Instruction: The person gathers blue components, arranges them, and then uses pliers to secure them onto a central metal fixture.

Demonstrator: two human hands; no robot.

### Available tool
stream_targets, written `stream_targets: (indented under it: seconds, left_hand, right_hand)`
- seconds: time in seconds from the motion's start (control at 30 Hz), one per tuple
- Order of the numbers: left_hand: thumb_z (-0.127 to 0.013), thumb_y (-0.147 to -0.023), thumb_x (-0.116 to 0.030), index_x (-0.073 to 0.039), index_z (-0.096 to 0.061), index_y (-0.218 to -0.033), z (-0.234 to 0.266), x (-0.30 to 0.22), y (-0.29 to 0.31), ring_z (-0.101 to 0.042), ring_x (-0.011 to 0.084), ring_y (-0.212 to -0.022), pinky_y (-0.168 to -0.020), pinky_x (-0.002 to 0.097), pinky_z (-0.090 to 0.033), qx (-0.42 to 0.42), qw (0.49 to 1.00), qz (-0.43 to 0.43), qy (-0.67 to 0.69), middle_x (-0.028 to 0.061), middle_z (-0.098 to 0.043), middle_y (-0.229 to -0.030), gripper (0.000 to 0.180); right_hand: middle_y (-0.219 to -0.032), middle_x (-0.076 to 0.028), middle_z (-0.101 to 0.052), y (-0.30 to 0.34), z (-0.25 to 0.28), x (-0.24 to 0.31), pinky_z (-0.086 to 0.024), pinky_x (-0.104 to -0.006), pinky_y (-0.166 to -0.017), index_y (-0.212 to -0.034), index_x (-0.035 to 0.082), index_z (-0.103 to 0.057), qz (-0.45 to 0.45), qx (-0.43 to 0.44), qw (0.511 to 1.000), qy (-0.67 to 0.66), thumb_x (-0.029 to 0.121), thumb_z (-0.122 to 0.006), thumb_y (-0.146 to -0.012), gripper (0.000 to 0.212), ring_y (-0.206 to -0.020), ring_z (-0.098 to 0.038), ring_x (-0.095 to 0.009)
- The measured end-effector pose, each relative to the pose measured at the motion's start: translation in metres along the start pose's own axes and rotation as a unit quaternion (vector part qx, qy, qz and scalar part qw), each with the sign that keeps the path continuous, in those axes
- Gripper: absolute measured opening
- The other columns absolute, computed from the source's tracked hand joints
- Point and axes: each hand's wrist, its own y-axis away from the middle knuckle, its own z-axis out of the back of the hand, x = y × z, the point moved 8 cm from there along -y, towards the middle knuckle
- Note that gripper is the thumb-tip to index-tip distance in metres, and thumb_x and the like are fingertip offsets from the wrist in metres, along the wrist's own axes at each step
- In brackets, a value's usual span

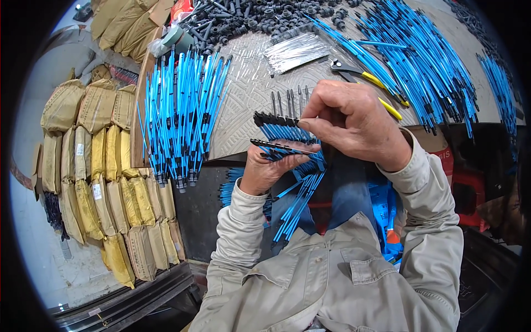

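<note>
My left hand (263,174) is closed around a bundle of thin blue tubes with black ends (282,131), held above my lap near the table's front edge. Some tubes of the bundle fan downward below that hand. My right hand (359,123) is closed in a pinch at the bundle's black ends, thumb and forefinger together. What sits between those fingertips is too small to make out. Just beyond the bundle, several dark slender rods (289,103) lie side by side on the patterned table top (240,119).
Heaps of blue tubes lie at the left (180,105) and right (420,66) of the table. Pliers with yellow handles (371,79) rest beside silver metal pins (297,53). Black plastic fittings (249,25) are piled at the back. Wrapped brown packages (99,105) stand at far left.
</note>
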Motion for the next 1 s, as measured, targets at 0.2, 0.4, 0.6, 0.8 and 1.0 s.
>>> stream_targets:
  seconds: [0.2, 0.4, 0.6, 0.8, 1.0]
  left_hand:
    - [-0.073, -0.074, -0.007, 0.000, -0.070, -0.089, 0.001, -0.002, 0.002, -0.065, 0.0184, -0.079, -0.073, 0.0299, -0.052, -0.040, 0.999, 0.008, -0.028, 0.0116, -0.069, -0.087, 0.017]
    - [-0.074, -0.072, -0.003, -0.001, -0.070, -0.089, 0.001, -0.002, 0.001, -0.065, 0.0173, -0.078, -0.071, 0.0288, -0.052, -0.045, 0.999, 0.016, -0.009, 0.0104, -0.069, -0.084, 0.017]
    - [-0.068, -0.082, -0.011, 0.007, -0.065, -0.098, 0.000, -0.003, 0.002, -0.063, 0.0200, -0.096, -0.082, 0.0302, -0.053, 0.023, 0.999, -0.004, -0.026, 0.0155, -0.067, -0.099, 0.024]
    - [-0.070, -0.078, -0.009, 0.004, -0.066, -0.097, -0.002, 0.000, 0.000, -0.063, 0.0187, -0.090, -0.078, 0.0303, -0.053, -0.004, 0.999, -0.001, 0.053, 0.0131, -0.067, -0.093, 0.023]
    - [-0.069, -0.081, -0.015, 0.006, -0.063, -0.102, 0.001, 0.000, 0.003, -0.063, 0.0223, -0.095, -0.083, 0.0331, -0.054, 0.029, 0.999, -0.022, 0.013, 0.0162, -0.066, -0.099, 0.030]
  right_hand:
    - [-0.065, -0.005, -0.051, -0.003, 0.001, 0.008, -0.037, -0.0264, -0.047, -0.072, 0.002, -0.055, 0.010, 0.019, 0.998, 0.052, 0.003, -0.068, -0.074, 0.013, -0.053, -0.050, -0.015]
    - [-0.065, -0.006, -0.050, -0.009, 0.001, 0.014, -0.039, -0.0291, -0.047, -0.071, 0.003, -0.052, 0.053, 0.050, 0.991, 0.108, 0.003, -0.067, -0.073, 0.016, -0.053, -0.051, -0.020]
    - [-0.062, -0.005, -0.049, -0.013, -0.003, 0.016, -0.038, -0.0278, -0.048, -0.075, 0.003, -0.055, 0.066, 0.061, 0.990, 0.106, 0.004, -0.067, -0.074, 0.012, -0.052, -0.051, -0.017]
    - [-0.061, -0.003, -0.049, -0.004, -0.019, -0.011, -0.035, -0.0249, -0.047, -0.091, 0.002, -0.061, -0.041, 0.073, 0.996, -0.015, 0.004, -0.065, -0.079, 0.013, -0.051, -0.047, -0.010]
    - [-0.063, -0.004, -0.051, -0.003, -0.024, -0.011, -0.034, -0.0249, -0.046, -0.097, 0.001, -0.062, -0.026, 0.041, 0.998, -0.039, 0.003, -0.064, -0.079, 0.018, -0.052, -0.046, -0.010]
